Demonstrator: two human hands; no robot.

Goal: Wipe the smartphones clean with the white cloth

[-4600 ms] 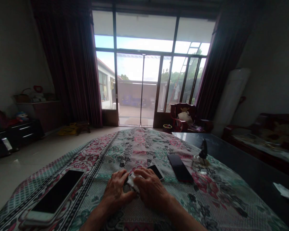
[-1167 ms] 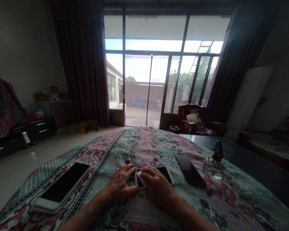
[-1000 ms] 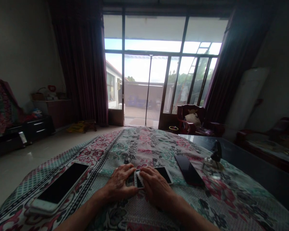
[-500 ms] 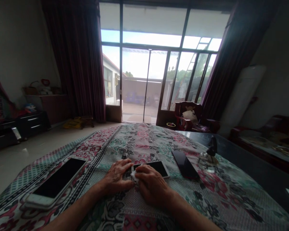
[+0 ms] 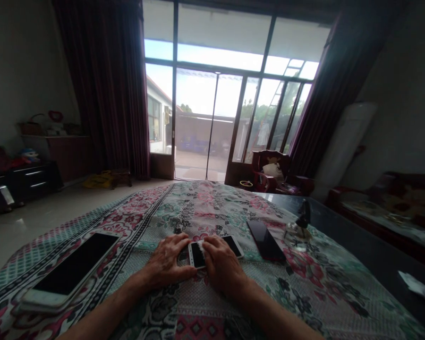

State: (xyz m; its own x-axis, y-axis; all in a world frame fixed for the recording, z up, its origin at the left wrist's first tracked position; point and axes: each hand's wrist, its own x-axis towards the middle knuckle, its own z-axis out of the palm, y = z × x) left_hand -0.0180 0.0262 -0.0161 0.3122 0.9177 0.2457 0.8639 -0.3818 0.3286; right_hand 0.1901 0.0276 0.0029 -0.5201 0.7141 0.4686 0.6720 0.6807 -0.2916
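Note:
A white-framed smartphone [image 5: 235, 245] lies crosswise, screen up, on the patterned cloth in front of me. My left hand [image 5: 168, 261] holds its left end, thumb at the near edge and fingers by the far corner. Across the phone's middle rests my right hand [image 5: 224, 264], its fingers pressing a white wipe [image 5: 200, 247], perhaps tissue or cloth, onto the dark screen. Most of the wipe is hidden under those fingers. Farther right lies a dark smartphone [image 5: 265, 240]; a larger white smartphone [image 5: 76, 264] lies at the left. Both have black screens.
A clear spray bottle [image 5: 299, 233] with a black head stands to the right of the phones. Floral cloth [image 5: 198, 208] covers the surface under them. On the dark tabletop [image 5: 361, 250] at the right lies a white packet [image 5: 415, 285]. A wooden armchair [image 5: 271, 170] stands beyond.
My right hand has slid right along the phone with the wipe, uncovering the left part of the screen. My left hand stays at the phone's left end. The view has shifted slightly.

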